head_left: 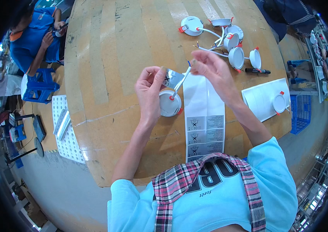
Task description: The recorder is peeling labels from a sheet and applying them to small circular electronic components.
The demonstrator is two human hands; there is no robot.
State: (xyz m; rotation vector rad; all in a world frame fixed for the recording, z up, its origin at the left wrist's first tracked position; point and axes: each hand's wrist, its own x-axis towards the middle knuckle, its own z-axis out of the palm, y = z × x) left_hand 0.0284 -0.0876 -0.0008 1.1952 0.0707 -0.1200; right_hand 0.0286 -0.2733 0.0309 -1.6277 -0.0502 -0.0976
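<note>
Between the thumb and fingers of my left hand (151, 86) is a silver printed label (172, 79). Just below it, a round white downlight (167, 106) lies on the table. From its face a white cable (181, 82) rises across the label, ending in bare coloured wires. My right hand (209, 67) is beside that cable end, fingers curled in and thumb against them; whatever they grip, if anything, is hidden. A long white sheet of silver labels (205, 104) lies below my right hand, its lower end reaching my shirt.
Several white downlights (236, 58) with red clips and cables cluster at the far right, near a black marker (258, 71). One more downlight (279, 103) rests on white sheets (253, 101). At left are a perforated white board (64, 135), a blue stool (42, 86) and a seated person (36, 36).
</note>
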